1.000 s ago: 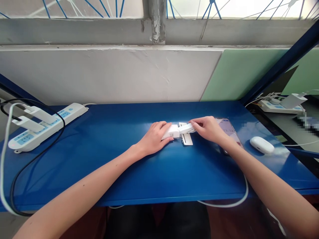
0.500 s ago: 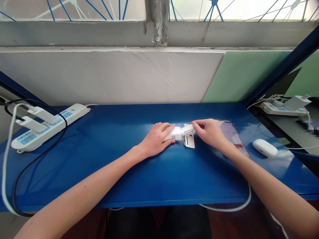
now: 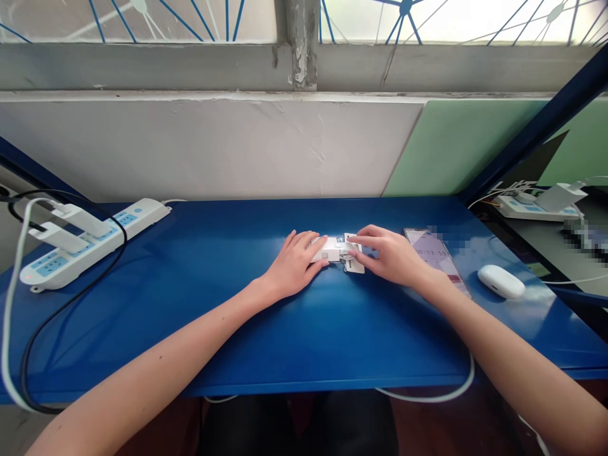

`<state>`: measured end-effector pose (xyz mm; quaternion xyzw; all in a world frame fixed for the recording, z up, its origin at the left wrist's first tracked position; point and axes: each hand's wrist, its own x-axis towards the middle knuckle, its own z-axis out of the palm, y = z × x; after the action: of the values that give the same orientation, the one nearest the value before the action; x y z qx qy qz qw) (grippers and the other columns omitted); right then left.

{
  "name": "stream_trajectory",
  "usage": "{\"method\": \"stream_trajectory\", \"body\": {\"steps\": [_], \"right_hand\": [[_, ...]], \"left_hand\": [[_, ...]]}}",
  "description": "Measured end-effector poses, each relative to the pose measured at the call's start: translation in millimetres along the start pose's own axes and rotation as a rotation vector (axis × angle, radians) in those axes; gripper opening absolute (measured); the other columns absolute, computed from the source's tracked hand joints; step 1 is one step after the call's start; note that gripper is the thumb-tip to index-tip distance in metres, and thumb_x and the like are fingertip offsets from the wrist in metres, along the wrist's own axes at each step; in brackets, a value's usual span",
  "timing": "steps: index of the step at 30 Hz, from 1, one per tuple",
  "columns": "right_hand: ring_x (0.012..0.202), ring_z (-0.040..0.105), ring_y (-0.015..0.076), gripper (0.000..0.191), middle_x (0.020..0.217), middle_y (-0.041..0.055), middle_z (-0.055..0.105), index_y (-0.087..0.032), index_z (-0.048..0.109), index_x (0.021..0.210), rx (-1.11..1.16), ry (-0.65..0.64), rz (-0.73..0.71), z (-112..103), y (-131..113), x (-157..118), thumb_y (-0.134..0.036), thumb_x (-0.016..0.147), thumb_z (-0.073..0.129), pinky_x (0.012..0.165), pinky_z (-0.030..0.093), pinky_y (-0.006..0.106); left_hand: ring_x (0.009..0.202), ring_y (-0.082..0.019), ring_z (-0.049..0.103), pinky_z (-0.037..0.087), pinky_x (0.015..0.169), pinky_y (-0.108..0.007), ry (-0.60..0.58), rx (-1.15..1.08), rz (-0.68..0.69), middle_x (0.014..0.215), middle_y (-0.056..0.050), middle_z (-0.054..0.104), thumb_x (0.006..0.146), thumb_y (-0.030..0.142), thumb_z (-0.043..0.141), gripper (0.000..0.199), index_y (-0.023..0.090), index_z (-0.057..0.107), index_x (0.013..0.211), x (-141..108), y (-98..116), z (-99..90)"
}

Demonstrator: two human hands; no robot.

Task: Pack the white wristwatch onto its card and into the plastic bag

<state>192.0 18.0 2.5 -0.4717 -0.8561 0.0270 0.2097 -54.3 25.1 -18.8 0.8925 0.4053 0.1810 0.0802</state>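
Small white box (image 3: 325,252) under two hands, blue desk (image 3: 228,234), seen from my remote post

Nearest to me: one white cable (image 3: 427,399), looped below the desk's front edge; at far left, a black cable (image 3: 71,303) and a thicker pale cable (image 3: 6,342), both curving down past that edge; at right, one white rounded case (image 3: 501,281), lying on the desk.

Mid-desk: the left hand (image 3: 292,263), grasping the box, thumb along the near side and fingers over the far side; the box lies flat near the middle of the desk; a white card (image 3: 354,264) at its right end; the right hand (image 3: 396,253), thumb and forefinger parted, fingertips over the card and the box's end, though I cannot tell whether they pinch anything; one phone (image 3: 434,252), face up, digits lit, partly behind the right wrist.

At left: one power strip (image 3: 53,266), set slantwise, two white plugs (image 3: 59,236) seated in it.

Farther: a second strip (image 3: 513,206) beyond the right-hand post (image 3: 532,126); a pale wall panel (image 3: 213,145) beside a green one (image 3: 418,152); last, a grey window frame (image 3: 304,54) with blue lines on its panes.
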Motion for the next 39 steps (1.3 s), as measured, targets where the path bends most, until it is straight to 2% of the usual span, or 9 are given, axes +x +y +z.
{"method": "stream_trajectory", "body": {"steps": [2,4,10,16,19,24,31,39], "right_hand": [[0.097,0.064,0.0261,0.031,0.115,0.0099,0.068,-0.025,0.071,0.114,0.027,-0.029,-0.103,-1,4,-1,-0.038,0.092,0.054,0.077,0.052,0.036],[0.102,0.064,0.0271,0.028,0.115,0.0092,0.068,-0.027,0.071,0.113,0.042,-0.040,-0.136,1,7,-1,-0.035,0.092,0.055,0.083,0.053,0.039],[0.099,0.066,0.0265,0.027,0.113,0.0097,0.071,-0.024,0.073,0.110,0.086,0.008,-0.122,16,9,0,-0.034,0.093,0.055,0.085,0.054,0.040],[0.104,0.067,0.0269,0.027,0.115,0.0119,0.072,-0.021,0.074,0.109,0.143,0.057,-0.076,23,10,1,-0.032,0.092,0.057,0.089,0.054,0.040],[0.103,0.068,0.0272,0.027,0.116,0.0113,0.071,-0.021,0.074,0.110,0.120,0.043,-0.067,19,11,1,-0.032,0.091,0.058,0.089,0.054,0.039],[0.100,0.068,0.0253,0.023,0.113,0.0078,0.073,-0.023,0.075,0.105,0.072,0.054,-0.065,17,13,1,-0.030,0.092,0.058,0.087,0.055,0.038],[0.096,0.070,0.0247,0.020,0.108,0.0073,0.075,-0.021,0.076,0.100,0.099,0.118,-0.084,24,12,1,-0.028,0.091,0.059,0.084,0.057,0.038],[0.090,0.072,0.0234,0.015,0.100,0.0076,0.076,-0.020,0.077,0.091,0.105,0.157,-0.103,28,5,3,-0.027,0.089,0.063,0.081,0.056,0.034]], "left_hand": [[0.135,-0.030,0.039,0.022,0.114,-0.056,-0.019,0.005,-0.016,0.141,-0.015,0.048,0.099,0.037,0.044,0.047,0.018,0.044,0.141,0,0,0.6],[0.137,-0.030,0.036,0.020,0.114,-0.056,-0.034,0.003,-0.030,0.143,-0.015,0.047,0.099,0.038,0.043,0.047,0.018,0.044,0.142,0,-1,1.3],[0.140,-0.028,0.032,0.019,0.114,-0.055,-0.116,-0.032,0.015,0.150,-0.010,0.041,0.101,0.036,0.039,0.045,0.025,0.042,0.144,3,-6,-2.6],[0.142,-0.027,0.029,0.020,0.115,-0.050,-0.185,-0.029,0.069,0.153,-0.010,0.036,0.101,0.039,0.038,0.048,0.025,0.037,0.147,6,-14,-11.3],[0.144,-0.027,0.027,0.019,0.116,-0.048,-0.175,-0.031,0.076,0.154,-0.011,0.034,0.101,0.041,0.037,0.052,0.022,0.034,0.149,5,-18,-10.2],[0.144,-0.029,0.025,0.021,0.117,-0.046,-0.152,-0.008,-0.010,0.155,-0.014,0.032,0.099,0.051,0.038,0.062,0.015,0.033,0.149,5,-18,-5.2],[0.145,-0.026,0.023,0.018,0.118,-0.045,-0.174,0.013,-0.042,0.156,-0.005,0.032,0.100,0.052,0.034,0.055,0.026,0.034,0.150,6,-16,-5.5],[0.146,-0.026,0.020,0.019,0.118,-0.044,-0.145,0.009,-0.025,0.156,-0.006,0.032,0.100,0.049,0.036,0.054,0.025,0.037,0.148,8,-16,-3.1]]}}
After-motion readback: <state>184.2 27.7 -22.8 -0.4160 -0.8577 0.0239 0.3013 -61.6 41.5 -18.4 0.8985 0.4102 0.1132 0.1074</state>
